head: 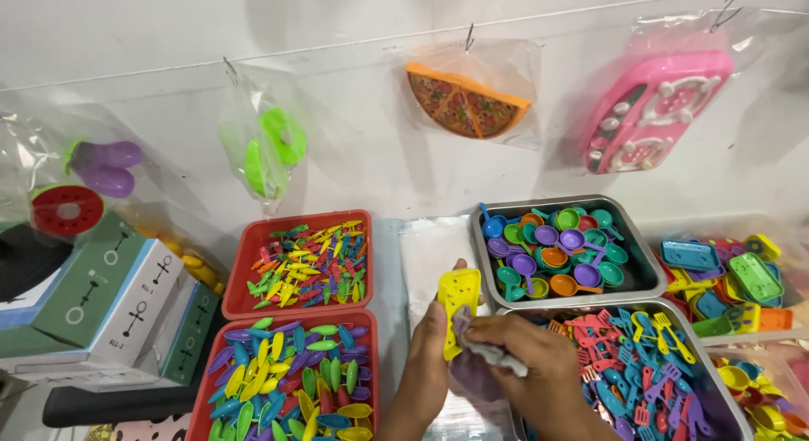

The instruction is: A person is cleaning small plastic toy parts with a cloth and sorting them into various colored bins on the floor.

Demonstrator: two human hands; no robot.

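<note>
Fingers of left hand point(428, 340) clamp upright yellow toy piece point(458, 310); right hand point(531, 357) grips cloth point(489, 350).

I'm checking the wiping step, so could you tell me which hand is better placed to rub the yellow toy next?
The right hand: it holds the grey cloth against the yellow toy piece, while the left hand grips that piece from behind.

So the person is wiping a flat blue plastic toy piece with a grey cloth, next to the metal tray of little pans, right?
Not quite: the flat plastic toy piece is yellow, not blue. The head view shows the left hand holding it while the right hand rubs it with the grey cloth, beside the metal tray of little pans.
</note>
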